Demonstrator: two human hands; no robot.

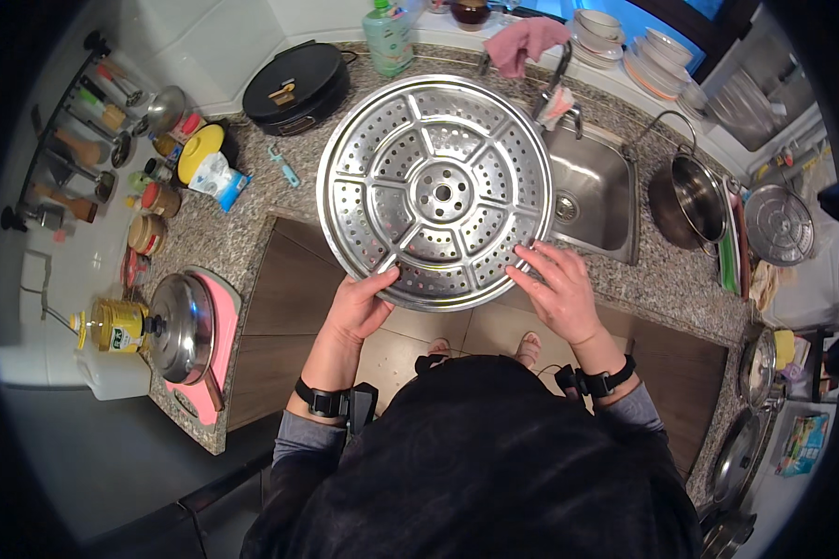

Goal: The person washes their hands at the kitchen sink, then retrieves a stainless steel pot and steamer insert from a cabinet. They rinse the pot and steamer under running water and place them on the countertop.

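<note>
A round perforated metal steamer tray [454, 143] is held up in front of me, over the inner edge of the countertop. My left hand [363, 300] grips its lower left rim, with the thumb on top and the other fingers hidden beneath. At the lower right rim, my right hand [559, 286] rests its spread fingertips on the perforated surface; whether its thumb supports the tray from below cannot be seen. The tray covers part of the granite counter and reaches the left edge of the stainless sink [594, 189].
A black electric pan [297, 84] and a green detergent bottle [388, 38] stand behind. Right of the sink are a metal pot [685, 202] and upright boards [730, 244]. On the left, a metal lid [182, 328] lies on a pink cutting board [227, 300], beside an oil bottle [119, 325].
</note>
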